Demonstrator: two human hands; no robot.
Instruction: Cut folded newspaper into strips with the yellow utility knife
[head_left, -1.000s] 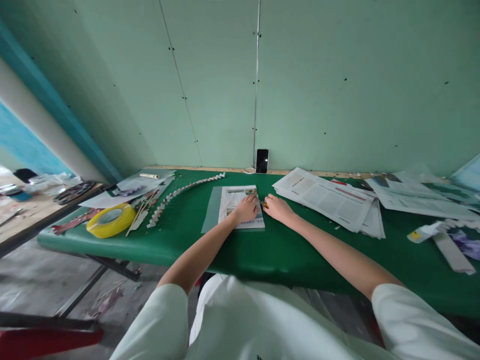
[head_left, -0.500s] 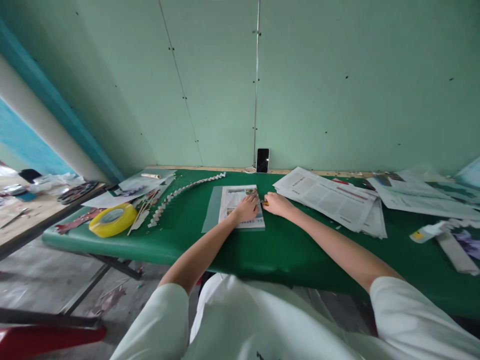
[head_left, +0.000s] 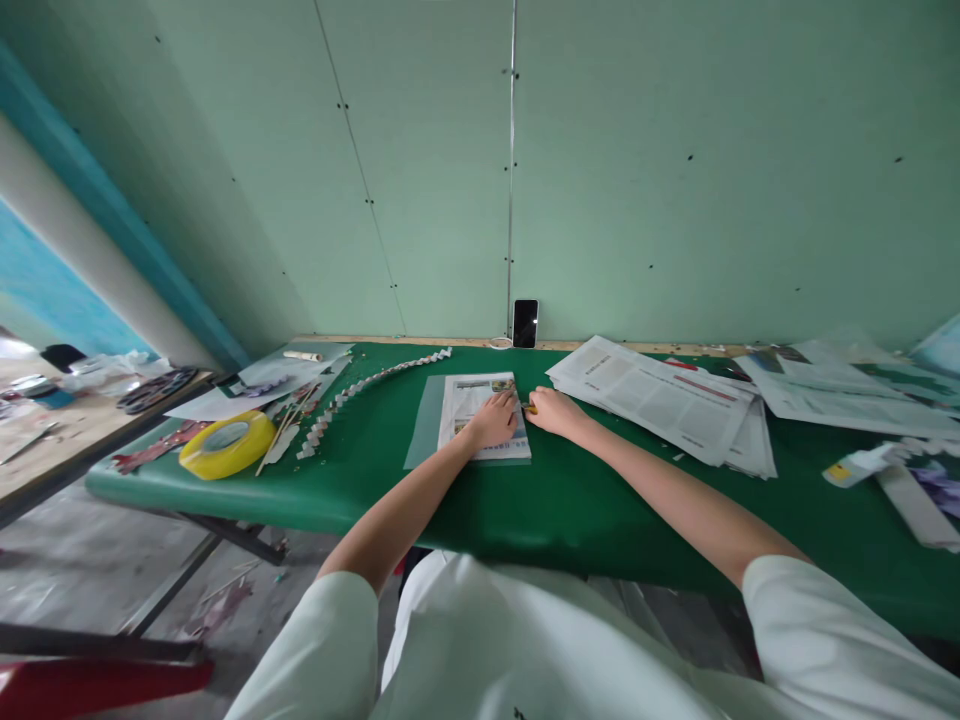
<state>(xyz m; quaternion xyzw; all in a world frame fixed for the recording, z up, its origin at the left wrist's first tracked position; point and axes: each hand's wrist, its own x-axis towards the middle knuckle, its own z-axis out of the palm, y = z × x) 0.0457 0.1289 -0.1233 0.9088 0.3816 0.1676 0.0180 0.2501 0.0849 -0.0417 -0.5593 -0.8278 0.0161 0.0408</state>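
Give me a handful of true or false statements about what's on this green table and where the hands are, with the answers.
1. The left hand lies flat on the printed sheet. True.
2. The yellow tape roll sits to the right of both hands. False: it lies far to the left of them.
3. The right hand holds a small yellow tool at the sheet's right edge. True.
4. The phone lies flat on the newspapers. False: it stands against the wall, apart from them.
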